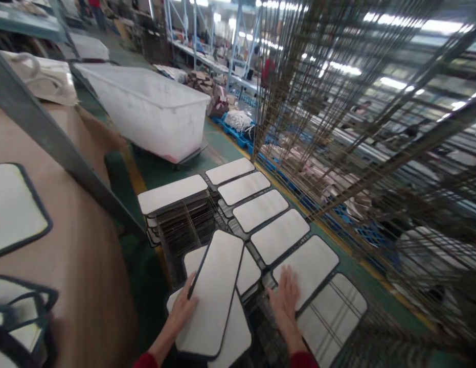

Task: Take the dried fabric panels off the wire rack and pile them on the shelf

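Observation:
My left hand (pixel 185 302) grips the left edge of a white rounded rectangular panel with a dark border (pixel 217 291), fingers closed round it. That panel lies tilted over other similar white panels (pixel 250 268). My right hand (pixel 284 295), slightly blurred, lies with fingers stretched out on the near left part of another white panel (pixel 312 266). Below my right hand a further panel (pixel 333 317) sits under thin dark wires. More such panels (pixel 279 235) run away in a row on the wire racking.
At left stands a brown-covered table (pixel 80 245) with dark-edged white pieces (pixel 15 204) on it. A slanting metal bar (pixel 69 148) crosses beside it. Ahead is a large white tub (pixel 153 107) on wheels. A raised wire rack (pixel 337 153) leans over the right side.

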A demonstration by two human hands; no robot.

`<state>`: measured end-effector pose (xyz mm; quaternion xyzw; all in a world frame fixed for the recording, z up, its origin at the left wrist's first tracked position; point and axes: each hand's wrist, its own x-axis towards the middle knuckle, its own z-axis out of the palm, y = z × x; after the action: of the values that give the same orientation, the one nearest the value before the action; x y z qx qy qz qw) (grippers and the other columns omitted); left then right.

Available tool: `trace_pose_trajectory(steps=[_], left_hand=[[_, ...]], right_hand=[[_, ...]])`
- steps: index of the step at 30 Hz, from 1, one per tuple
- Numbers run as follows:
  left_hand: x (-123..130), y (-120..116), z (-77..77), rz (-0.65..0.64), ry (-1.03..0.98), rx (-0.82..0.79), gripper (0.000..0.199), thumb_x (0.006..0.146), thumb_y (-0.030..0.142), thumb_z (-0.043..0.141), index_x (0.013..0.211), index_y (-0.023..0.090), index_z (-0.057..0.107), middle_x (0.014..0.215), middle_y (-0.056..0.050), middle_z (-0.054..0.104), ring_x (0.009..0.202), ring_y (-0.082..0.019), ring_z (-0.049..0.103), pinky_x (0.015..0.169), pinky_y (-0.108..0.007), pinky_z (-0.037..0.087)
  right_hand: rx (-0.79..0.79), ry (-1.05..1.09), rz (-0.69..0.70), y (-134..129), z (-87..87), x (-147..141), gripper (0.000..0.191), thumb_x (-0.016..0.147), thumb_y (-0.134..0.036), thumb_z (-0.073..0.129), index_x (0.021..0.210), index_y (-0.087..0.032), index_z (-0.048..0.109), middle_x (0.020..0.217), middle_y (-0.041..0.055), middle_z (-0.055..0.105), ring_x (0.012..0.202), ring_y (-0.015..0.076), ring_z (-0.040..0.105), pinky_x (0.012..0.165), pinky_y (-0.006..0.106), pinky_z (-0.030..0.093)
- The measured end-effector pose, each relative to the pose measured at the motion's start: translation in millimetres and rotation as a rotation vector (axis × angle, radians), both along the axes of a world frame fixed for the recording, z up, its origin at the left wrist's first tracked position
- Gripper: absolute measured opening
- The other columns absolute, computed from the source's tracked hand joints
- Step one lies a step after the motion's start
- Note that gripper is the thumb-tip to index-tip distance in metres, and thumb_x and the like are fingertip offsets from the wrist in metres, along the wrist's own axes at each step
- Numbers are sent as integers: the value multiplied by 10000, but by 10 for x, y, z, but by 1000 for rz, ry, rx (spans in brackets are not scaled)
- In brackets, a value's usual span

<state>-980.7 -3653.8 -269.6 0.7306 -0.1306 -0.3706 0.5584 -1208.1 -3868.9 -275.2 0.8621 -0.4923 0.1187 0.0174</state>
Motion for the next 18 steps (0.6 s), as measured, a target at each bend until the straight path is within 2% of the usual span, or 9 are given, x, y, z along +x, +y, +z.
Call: trace_pose_trajectory(steps=[2,4,6,10,13,16,18], left_hand=[[-47,-46,-147,0,-86,41,768,599,408,525,1294,86,477,1390,-147,444,1318,-312,342,1120,-426,207],[-112,-43,-238,15,-105,43,797,624,441,528,1313,48,450,1408,-173,410,1329,-316,321,1128,-437,173],[-152,-9,-251,23,-79,13,800,609,426,568,1298,33,468,1392,-189,424,1321,-325,331,1123,-442,188],[-89,100,-155,-18,86,-87,755,643,374,565,1326,75,448,1332,-155,509,1194,-319,495,1016,-446,381],[-7,164,-152,-141,-26,5,659,666,256,506,1307,102,482,1313,-115,538,1166,-279,520,985,-398,415],[-23,179,-251,-206,-229,154,615,613,143,469,1218,128,576,1267,-100,575,1194,-255,485,1018,-381,366],[-95,174,-323,-148,-267,227,624,624,120,457,1239,154,558,1230,-111,587,1198,-277,464,1010,-444,344]], right_hand=[[71,176,-21,-382,-123,-64,692,797,-296,453,1408,-32,263,1479,172,215,1352,397,138,1022,567,254],[123,262,34,-536,-215,-120,656,786,-269,456,1393,-61,320,1460,139,284,1345,365,193,1044,515,252],[131,272,70,-543,-230,-185,619,803,-234,422,1390,-58,326,1447,139,309,1341,336,224,1048,471,269],[84,291,32,-433,-161,-283,649,759,-127,422,1383,0,302,1451,200,267,1320,402,235,982,517,333],[36,296,59,-432,-111,-329,666,674,15,379,1338,-39,408,1429,159,337,1319,370,265,1008,483,318],[-45,256,68,-487,119,-475,573,723,33,284,1261,7,480,1345,184,444,1287,330,344,1031,457,306],[-180,138,132,-461,449,-637,531,765,-1,242,1233,17,492,1252,197,522,1214,295,443,1001,425,360]])
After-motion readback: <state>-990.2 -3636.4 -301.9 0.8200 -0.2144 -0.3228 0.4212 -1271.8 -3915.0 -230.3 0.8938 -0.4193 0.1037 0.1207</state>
